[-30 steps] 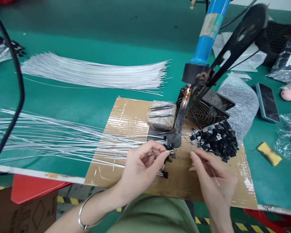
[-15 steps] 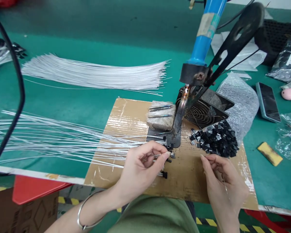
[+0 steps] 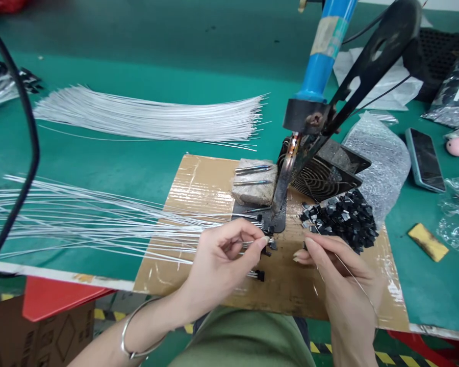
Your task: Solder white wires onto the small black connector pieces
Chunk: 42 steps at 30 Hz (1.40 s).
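My left hand (image 3: pixel 225 257) is closed in a pinch around a white wire, close to the wire's end. Other white wires (image 3: pixel 118 224) run out to the left beneath that hand, several with small black connectors (image 3: pixel 258 276) on their right ends. In my right hand (image 3: pixel 344 275) is a thin silvery solder wire (image 3: pixel 354 278), looping down over the palm side. A dark bit shows at the right fingertips, too small to name. Just above both hands, a blue-handled soldering iron (image 3: pixel 313 66) is held tip-down in a black stand (image 3: pixel 375 56).
Loose black connectors (image 3: pixel 340 219) are heaped on a cardboard sheet (image 3: pixel 191 178), beside a fan (image 3: pixel 317 176). Metal tips rest on a pale block (image 3: pixel 252 191). Behind lies a bundle of white wires (image 3: pixel 153 114). A phone (image 3: pixel 424 158) and yellow sponge (image 3: pixel 427 242) are at right.
My right hand has moved a little left and its fingers have turned, so more of the solder wire shows. The left hand has hardly moved.
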{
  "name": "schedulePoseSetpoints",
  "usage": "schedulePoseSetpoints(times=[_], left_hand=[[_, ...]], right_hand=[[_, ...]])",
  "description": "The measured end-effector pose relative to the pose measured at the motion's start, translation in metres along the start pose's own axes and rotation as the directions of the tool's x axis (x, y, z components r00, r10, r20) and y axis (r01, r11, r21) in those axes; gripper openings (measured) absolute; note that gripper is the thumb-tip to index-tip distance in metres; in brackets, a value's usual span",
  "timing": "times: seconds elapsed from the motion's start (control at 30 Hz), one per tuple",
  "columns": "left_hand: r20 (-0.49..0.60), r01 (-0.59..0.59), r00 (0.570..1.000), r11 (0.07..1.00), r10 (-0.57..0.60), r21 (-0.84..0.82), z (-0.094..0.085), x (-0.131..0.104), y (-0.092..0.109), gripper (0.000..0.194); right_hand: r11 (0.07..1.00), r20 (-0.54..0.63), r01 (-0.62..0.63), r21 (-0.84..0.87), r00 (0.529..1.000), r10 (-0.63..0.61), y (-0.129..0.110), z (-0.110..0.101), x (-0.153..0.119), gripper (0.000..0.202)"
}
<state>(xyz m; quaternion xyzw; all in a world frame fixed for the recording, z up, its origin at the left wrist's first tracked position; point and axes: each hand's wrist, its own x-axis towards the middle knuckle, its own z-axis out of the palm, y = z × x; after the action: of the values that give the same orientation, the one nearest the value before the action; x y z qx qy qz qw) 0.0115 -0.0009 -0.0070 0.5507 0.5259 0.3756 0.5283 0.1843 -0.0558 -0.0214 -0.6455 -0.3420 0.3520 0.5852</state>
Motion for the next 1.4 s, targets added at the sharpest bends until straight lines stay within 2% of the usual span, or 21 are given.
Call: schedulePoseSetpoints(times=[0.17,0.37,0.57,0.93,1.07,1.13,1.3,1.4], left_hand=[[0.023,0.052,0.998,0.999,-0.052,-0.009,-0.004,0.001,0.002,0.010],[0.055,0.026,0.998,1.000,-0.025,-0.010,-0.008,0.005,0.006,0.011],[0.151,0.192,0.971,0.981,-0.184,-0.039,-0.009,0.007,0.013,0.016],[0.162,0.172,0.974,0.981,-0.156,-0.094,-0.006,0.006,0.013,0.012],[0.165,0.167,0.975,0.979,-0.146,-0.121,-0.006,0.007,0.013,0.012],[0.159,0.169,0.976,0.979,-0.150,-0.116,-0.005,0.007,0.013,0.013],[0.136,0.157,0.980,0.986,-0.149,-0.054,-0.004,0.008,0.013,0.012],[0.131,0.152,0.980,0.988,-0.146,-0.036,-0.003,0.010,0.014,0.014]], right_hand=[[0.990,0.080,-0.084,0.110,0.994,0.075,-0.006,0.016,0.002,0.004],[0.971,0.158,-0.169,0.170,0.977,0.142,-0.005,0.033,0.002,0.004],[0.968,0.180,-0.166,0.189,0.975,0.132,-0.002,0.036,-0.001,0.006],[0.972,0.162,-0.139,0.188,0.981,0.109,-0.002,0.037,-0.002,0.007],[0.973,0.163,-0.124,0.197,0.982,0.092,-0.002,0.038,-0.003,0.007],[0.984,0.167,-0.096,0.149,0.984,0.070,0.000,0.037,-0.004,0.008],[0.997,0.201,0.078,0.013,0.976,-0.079,0.008,0.027,-0.010,0.035],[0.990,0.198,0.127,-0.055,0.974,-0.114,0.008,0.022,-0.013,0.032]])
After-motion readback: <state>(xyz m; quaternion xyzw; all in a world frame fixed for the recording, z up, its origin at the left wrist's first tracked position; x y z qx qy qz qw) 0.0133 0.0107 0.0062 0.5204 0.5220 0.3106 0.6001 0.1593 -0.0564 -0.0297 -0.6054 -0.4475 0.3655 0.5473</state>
